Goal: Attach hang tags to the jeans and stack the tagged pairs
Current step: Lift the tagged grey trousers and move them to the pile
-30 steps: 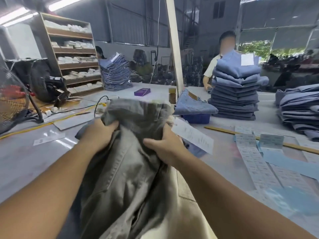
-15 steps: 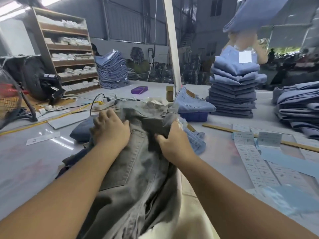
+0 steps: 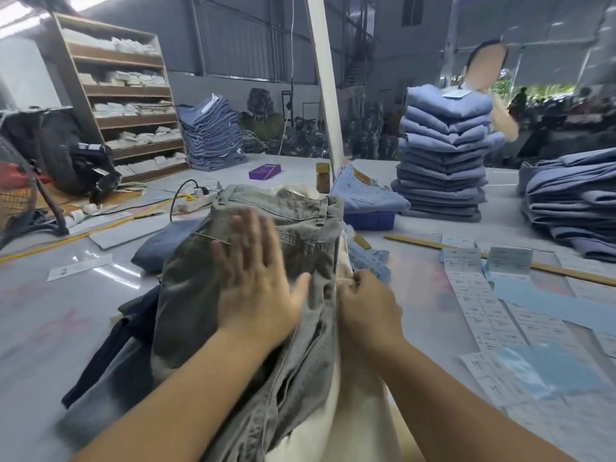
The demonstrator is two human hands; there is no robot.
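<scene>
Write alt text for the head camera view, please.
A person's left hand presses flat on grey jeans on a table while the right hand pinches their edge; tall stack of folded blue jeans behind.

Washed grey denim jeans [image 3: 293, 221] laid flat, waistband far end, atop cream fabric; printed white paper hang tags [image 3: 480, 305] in strips alongside, right.

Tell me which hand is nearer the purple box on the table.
Left. The left hand lies flat on the grey jeans, below the purple box; the right hand pinches the jeans' edge, lower and further right.
</scene>
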